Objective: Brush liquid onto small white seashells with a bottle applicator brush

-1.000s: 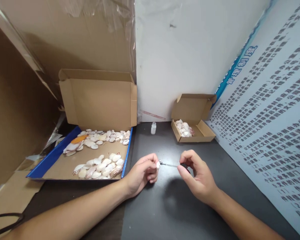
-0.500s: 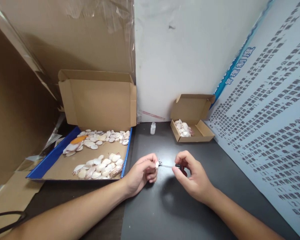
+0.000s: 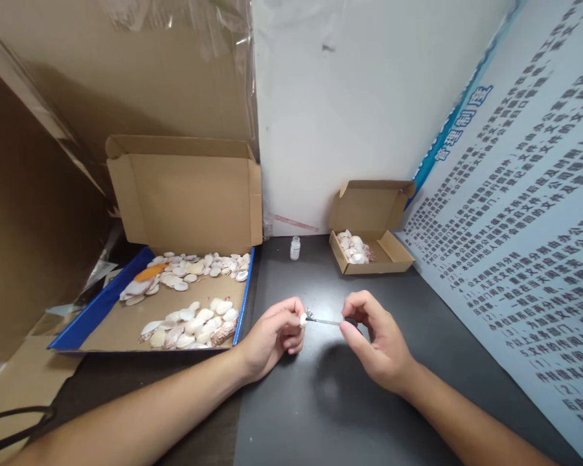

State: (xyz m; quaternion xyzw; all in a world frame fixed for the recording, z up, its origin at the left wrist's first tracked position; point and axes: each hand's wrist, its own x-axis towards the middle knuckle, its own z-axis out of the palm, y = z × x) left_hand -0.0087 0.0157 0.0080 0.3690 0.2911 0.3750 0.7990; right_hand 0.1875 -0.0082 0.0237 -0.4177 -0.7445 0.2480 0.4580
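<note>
A small white shell is pinched between the thumb and fingers of my left hand. My right hand is closed on the black cap of an applicator brush. The brush's thin stem points left, and its dark tip meets or nearly meets the shell. The fingers cover most of the cap. Just above the tip is a small silvery detail that I cannot make out. Farther back on the dark table stands an uncapped small clear bottle with whitish contents.
On the left lies an open blue-edged cardboard box with two groups of shells. A smaller open carton at the back right contains more shells. A printed board borders the right side, and a white wall rises behind.
The view has shifted slightly. My right hand has turned a little, so less of the black cap shows. The brush tip stays at the shell in my left hand.
</note>
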